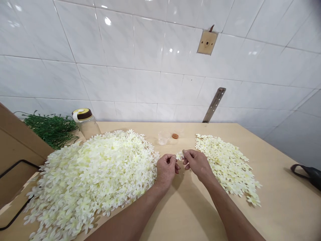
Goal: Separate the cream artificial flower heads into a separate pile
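Between my hands is a small white artificial flower (179,155), held up over the table in front of me. My right hand (197,162) pinches its right side with thumb and forefinger. My left hand (167,167) is closed at its left side, thumb against the fingers; whatever is within that pinch is too small to make out. A big heap of pale yellow-white artificial flowers (105,170) lies to the left of my left hand. Right of my right hand spreads a flatter, smaller pile of similar flowers (228,164).
Beyond my hands lie a small clear plastic piece (163,138) and a brown oval object (175,136). A clear bottle with a brown-yellow lid (87,124), green artificial foliage (50,129) and a brown board (17,150) stand left. A black strap (307,174) lies at the right edge.
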`<state>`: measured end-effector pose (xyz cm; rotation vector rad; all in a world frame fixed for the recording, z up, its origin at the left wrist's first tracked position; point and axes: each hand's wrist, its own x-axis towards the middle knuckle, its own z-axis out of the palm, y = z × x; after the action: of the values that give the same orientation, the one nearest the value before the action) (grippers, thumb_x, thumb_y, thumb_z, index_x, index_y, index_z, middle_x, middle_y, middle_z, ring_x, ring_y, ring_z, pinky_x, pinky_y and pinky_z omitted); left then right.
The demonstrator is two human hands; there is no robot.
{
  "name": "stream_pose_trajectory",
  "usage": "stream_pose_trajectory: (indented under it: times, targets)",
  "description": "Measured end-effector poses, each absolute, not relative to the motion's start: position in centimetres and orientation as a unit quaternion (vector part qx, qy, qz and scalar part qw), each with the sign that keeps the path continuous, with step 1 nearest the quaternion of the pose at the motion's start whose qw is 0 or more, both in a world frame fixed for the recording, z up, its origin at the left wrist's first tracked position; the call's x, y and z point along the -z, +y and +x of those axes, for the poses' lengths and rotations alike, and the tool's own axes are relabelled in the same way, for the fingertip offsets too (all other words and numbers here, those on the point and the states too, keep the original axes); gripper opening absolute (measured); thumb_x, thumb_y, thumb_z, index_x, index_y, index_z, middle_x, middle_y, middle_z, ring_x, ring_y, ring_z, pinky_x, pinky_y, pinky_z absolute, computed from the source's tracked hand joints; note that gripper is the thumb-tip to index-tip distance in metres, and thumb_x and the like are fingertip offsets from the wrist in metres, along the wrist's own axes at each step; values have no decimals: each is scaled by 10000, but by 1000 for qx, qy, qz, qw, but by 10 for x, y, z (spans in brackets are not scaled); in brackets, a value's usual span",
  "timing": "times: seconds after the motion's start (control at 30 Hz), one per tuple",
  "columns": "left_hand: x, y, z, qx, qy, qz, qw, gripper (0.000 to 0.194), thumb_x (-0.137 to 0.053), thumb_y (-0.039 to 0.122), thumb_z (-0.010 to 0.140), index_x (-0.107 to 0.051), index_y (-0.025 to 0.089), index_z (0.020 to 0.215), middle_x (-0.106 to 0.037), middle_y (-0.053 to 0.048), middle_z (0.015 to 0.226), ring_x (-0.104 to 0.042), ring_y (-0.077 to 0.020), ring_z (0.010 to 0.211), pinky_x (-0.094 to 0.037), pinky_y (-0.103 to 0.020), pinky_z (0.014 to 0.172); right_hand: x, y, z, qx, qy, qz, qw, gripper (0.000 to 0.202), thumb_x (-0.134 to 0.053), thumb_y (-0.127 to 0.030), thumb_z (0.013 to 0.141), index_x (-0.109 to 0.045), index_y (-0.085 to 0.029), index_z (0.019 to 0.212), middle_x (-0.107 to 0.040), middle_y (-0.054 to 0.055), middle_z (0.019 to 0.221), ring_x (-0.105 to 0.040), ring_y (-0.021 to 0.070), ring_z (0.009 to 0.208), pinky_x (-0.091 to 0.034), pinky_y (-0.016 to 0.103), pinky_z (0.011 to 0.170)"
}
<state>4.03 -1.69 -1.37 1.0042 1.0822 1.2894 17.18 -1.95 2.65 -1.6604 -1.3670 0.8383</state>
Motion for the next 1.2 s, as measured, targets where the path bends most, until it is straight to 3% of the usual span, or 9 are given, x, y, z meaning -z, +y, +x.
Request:
stream_pose_trajectory:
  times: [0.17, 0.43, 0.73, 0.87, 0.93, 0.97, 1.07, 1.13, 1.2]
  targets:
    - [12, -18, 40, -546, 464, 425, 554, 177, -578, 325, 803, -576, 162, 733, -582, 22, 495, -506, -100, 388, -419, -207, 416, -31, -18, 177, -507, -445, -544, 500, 447, -713, -573, 712, -563, -158, 641, -513, -19, 590, -349, 60, 446, -275, 208, 391]
    - [12, -19, 40, -541, 464, 434, 551, 200, -566, 340, 812, -583, 162, 725, -581, 15, 494, -506, -100, 391, -421, -206, 419, -40, -19, 181, -596, -399, -467, 518, 414, -823, -474, 648, -565, -155, 700, -540, 5, 721, -330, 59, 533, -214, 191, 400]
    - [16, -20, 42, -529, 464, 462, 539, 178, -571, 316, 804, -590, 174, 697, -581, 17, 482, -507, -104, 376, -403, -210, 419, -37, -15, 180, -571, -362, -469, 569, 380, -837, -436, 631, -588, -159, 702, -595, 22, 771, -359, 55, 502, -242, 197, 372]
    - [12, -24, 41, -509, 471, 475, 542, 195, -564, 338, 823, -596, 176, 718, -598, 5, 496, -513, -110, 387, -405, -214, 421, -44, -23, 162, -492, -394, -483, 608, 355, -784, -480, 699, -610, -171, 722, -583, 1, 700, -376, 56, 470, -292, 200, 378]
    - [10, -26, 40, -509, 460, 475, 550, 245, -583, 379, 822, -578, 179, 681, -580, 7, 485, -500, -107, 390, -388, -211, 414, -51, -32, 148, -442, -478, -488, 581, 328, -711, -498, 777, -674, -184, 868, -547, -32, 594, -402, 69, 430, -346, 213, 397]
    - [10, -27, 40, -517, 448, 477, 552, 291, -591, 403, 820, -553, 182, 635, -553, 11, 463, -490, -103, 392, -379, -209, 417, -55, -36, 141, -447, -547, -478, 522, 374, -673, -497, 811, -686, -194, 1030, -570, -30, 589, -448, 87, 430, -389, 228, 416]
    - [10, -26, 39, -545, 426, 471, 548, 377, -604, 448, 815, -500, 186, 563, -503, 18, 430, -474, -98, 400, -375, -208, 429, -59, -42, 135, -436, -653, -464, 410, 541, -600, -503, 860, -580, -204, 1310, -643, -7, 648, -515, 116, 448, -445, 256, 463]
    - [11, -24, 39, -546, 434, 457, 552, 311, -602, 427, 816, -547, 180, 636, -550, 12, 470, -489, -102, 399, -390, -215, 430, -56, -38, 143, -355, -620, -544, 441, 506, -576, -529, 856, -638, -180, 1217, -655, 12, 650, -506, 121, 451, -421, 252, 453]
    - [12, -22, 40, -536, 447, 445, 560, 237, -592, 390, 818, -575, 177, 716, -586, 8, 501, -503, -108, 390, -404, -220, 424, -49, -31, 159, -261, -568, -629, 462, 418, -598, -540, 822, -707, -167, 978, -706, 57, 752, -574, 155, 562, -437, 262, 515]
